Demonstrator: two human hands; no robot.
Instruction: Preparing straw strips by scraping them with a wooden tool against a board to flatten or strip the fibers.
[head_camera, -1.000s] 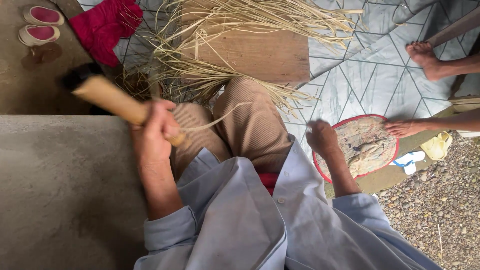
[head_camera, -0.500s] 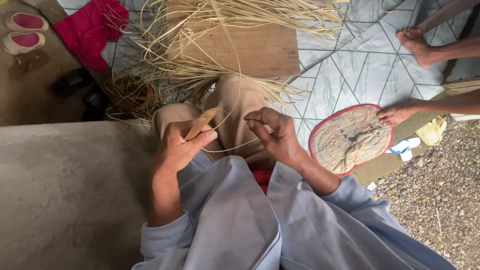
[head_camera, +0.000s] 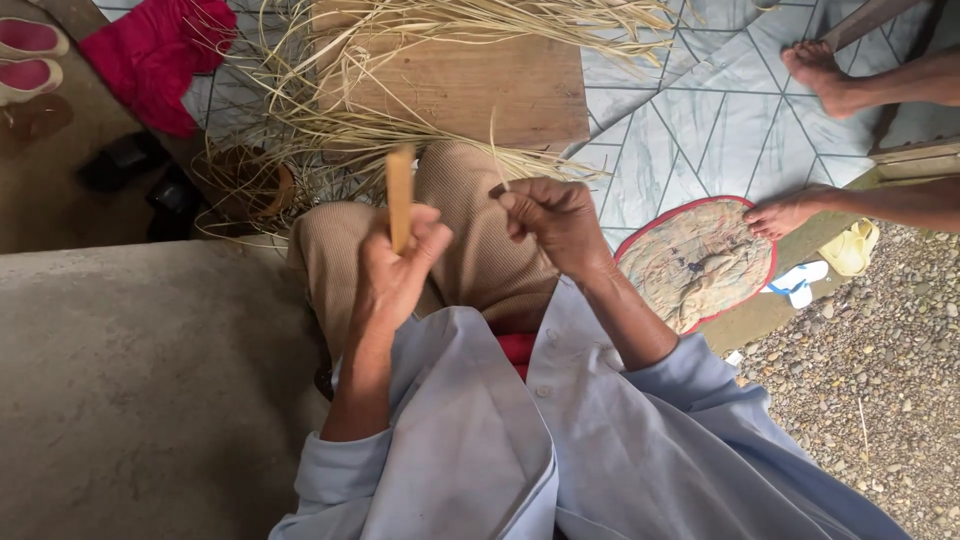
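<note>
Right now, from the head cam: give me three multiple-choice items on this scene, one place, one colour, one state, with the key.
1. Where is the wooden board?
A. beyond the knees, under the straw strands
B. on the gravel
C. on the concrete slab

2. What colour is the crumpled cloth at upper left?
A. blue
B. red
C. yellow

3. How does the left hand hold the flat wooden stick?
A. lying flat
B. upright
C. pointing down

Key: 1 A, straw lies across the board past the knees. 2 B, the cloth is bright red. 3 B, the stick rises from the fist while the right hand pinches a thin strand.
</note>
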